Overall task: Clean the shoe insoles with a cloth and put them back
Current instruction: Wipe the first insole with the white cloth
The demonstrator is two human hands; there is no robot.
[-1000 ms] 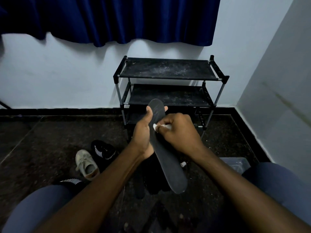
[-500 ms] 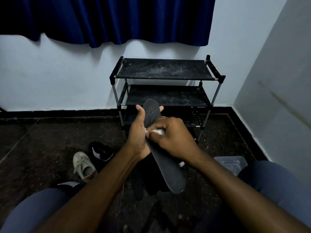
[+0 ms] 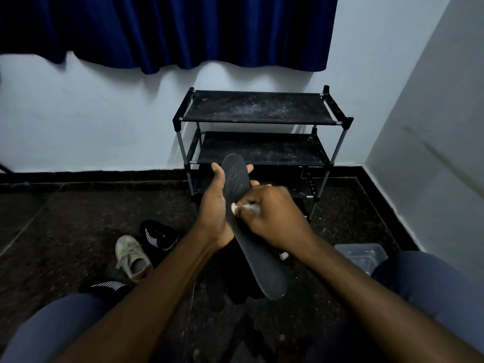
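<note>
one insole (image 3: 262,263) within left fingers (image 3: 249,169)

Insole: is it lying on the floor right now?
No, the left hand grips the insole up in mid-air while the right hand presses a white cloth against it.

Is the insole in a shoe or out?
Out: the left hand grips the insole in the air, the right hand presses a cloth on it.

Black three-tier shoe rack (image 3: 258,107), pretty dusty, sits mid-frame against a white wall (image 3: 91,113). Dark blue curtain (image 3: 167,27) hangs across the top. Dark speckled floor (image 3: 78,218) with black skirting (image 3: 91,176). Clear plastic box (image 3: 360,255) at lower right.
</note>
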